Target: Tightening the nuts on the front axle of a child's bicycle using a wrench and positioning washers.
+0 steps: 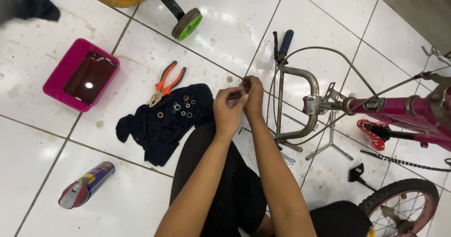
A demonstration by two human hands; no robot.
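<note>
Both hands meet in front of the person, above the white tiled floor (329,25). The left hand (229,109) and the right hand (253,93) pinch their fingertips together on a small metal part (242,92). Each grip is closed tight around it, the fingers curled in so that little of the part shows; it may be a nut or a short bolt, but the view is too small to be sure. Holding it up between both hands, close to the eyes, suits work on something that tiny.

Just left of the hands a dark cloth (162,124) lies spread on the floor with washers and nuts (181,107) laid out on it, likely so the small round pieces do not roll off across the smooth tiles. Orange-handled pliers (165,84) rest at the cloth's upper edge, within easy reach. Farther left stands a pink tub (56,79) of dark liquid, and nearer the person a spray can (87,185) lies on its side.

To the right a pink bicycle (399,110) lies on its side, its curved handlebar (300,100) just beside the hands, so the part is held next to where it belongs. A wheel (401,204) shows at the lower right, a loose chain (404,161) lies near it, and a small training wheel (187,24) with a green hub stands at the top.
</note>
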